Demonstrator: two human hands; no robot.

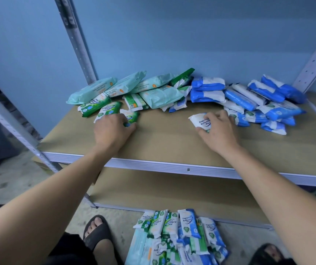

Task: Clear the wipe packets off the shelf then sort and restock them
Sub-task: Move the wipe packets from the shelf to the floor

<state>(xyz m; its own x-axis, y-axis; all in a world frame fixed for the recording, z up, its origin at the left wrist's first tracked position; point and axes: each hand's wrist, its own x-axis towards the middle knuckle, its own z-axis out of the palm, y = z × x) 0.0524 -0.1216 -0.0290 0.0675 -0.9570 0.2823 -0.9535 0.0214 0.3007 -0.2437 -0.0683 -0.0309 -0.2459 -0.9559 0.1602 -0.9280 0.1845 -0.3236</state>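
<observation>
- On the shelf (pixel 164 138) I see two colour groups. The green packets (pixel 115 90) are heaped toward ten o'clock and the blue packets (pixel 249 98) toward two o'clock, both against the back edge.
- A mixed floor pile (pixel 174 232) of green and blue packs lies at six o'clock, in front of the lower shelf (pixel 172 190).
- My read is that sorting and restocking are about midway. The colours are split on the board, but neither group is squared up and the floor pile is yet to go back.
- My left hand (pixel 111 129) reaches in palm down at nine o'clock of the open board. Its fingers are curled over a small green packet (pixel 132 116), with the thumb tucked under its near edge.
- My right hand (pixel 220 131) sits at three o'clock, wrist low. It pinches a blue packet (pixel 198 120) between thumb and fingertips, and the packet lies flat on the board.
- Both forearms run straight in from six o'clock, well apart, with bare board between the hands.
</observation>
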